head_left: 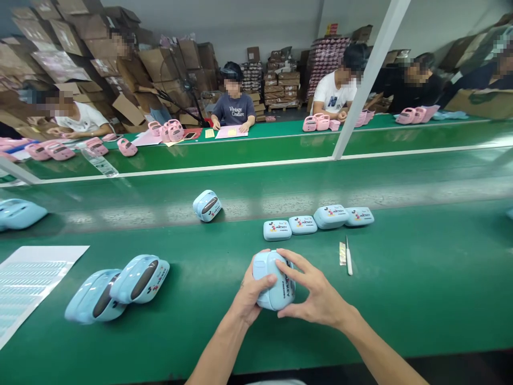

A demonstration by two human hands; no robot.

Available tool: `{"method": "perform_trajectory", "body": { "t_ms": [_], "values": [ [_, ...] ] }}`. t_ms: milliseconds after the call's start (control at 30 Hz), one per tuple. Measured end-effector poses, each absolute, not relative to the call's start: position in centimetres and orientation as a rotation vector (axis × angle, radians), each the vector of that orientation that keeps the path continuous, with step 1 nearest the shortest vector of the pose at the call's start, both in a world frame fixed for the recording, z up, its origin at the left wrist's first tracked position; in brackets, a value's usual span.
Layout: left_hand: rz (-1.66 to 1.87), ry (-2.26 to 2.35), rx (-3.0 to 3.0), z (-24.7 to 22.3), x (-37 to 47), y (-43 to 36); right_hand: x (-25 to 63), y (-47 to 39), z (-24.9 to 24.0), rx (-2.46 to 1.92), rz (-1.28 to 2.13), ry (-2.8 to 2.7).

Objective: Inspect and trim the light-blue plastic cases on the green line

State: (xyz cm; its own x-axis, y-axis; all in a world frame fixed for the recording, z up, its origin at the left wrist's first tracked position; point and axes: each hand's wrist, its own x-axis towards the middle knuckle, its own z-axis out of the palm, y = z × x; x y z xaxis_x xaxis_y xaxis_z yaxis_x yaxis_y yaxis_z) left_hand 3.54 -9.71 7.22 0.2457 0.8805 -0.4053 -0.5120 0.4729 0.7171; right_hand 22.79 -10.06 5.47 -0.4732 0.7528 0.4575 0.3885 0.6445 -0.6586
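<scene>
A light blue case (272, 286) with a Mickey print is held above the green table in front of me. My left hand (251, 291) wraps its left side, thumb across the front. My right hand (315, 291) grips the right side, fingertips on the top and thumb at the lower edge. Beyond the hands, several blue printed cases stand in a row, among them one at the row's left end (277, 230). To the right lie a white-handled tool (349, 259) and a small strip (342, 254).
Two blue cases with dark windows (140, 279) stand at the left, near a sticker sheet (32, 278). Another blue case (207, 206) is on the belt (248, 198). Across it, several people sit by pink cases (127, 147). A white post (363, 85) rises at the right.
</scene>
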Motion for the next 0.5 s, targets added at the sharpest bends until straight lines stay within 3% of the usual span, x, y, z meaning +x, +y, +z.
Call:
{"method": "perform_trajectory", "body": {
  "t_ms": [500],
  "values": [
    [0.995,0.959,0.472,6.3,3.8,-9.3,22.7,-10.6,4.9,-0.991,0.753,-1.999]
  ]
}}
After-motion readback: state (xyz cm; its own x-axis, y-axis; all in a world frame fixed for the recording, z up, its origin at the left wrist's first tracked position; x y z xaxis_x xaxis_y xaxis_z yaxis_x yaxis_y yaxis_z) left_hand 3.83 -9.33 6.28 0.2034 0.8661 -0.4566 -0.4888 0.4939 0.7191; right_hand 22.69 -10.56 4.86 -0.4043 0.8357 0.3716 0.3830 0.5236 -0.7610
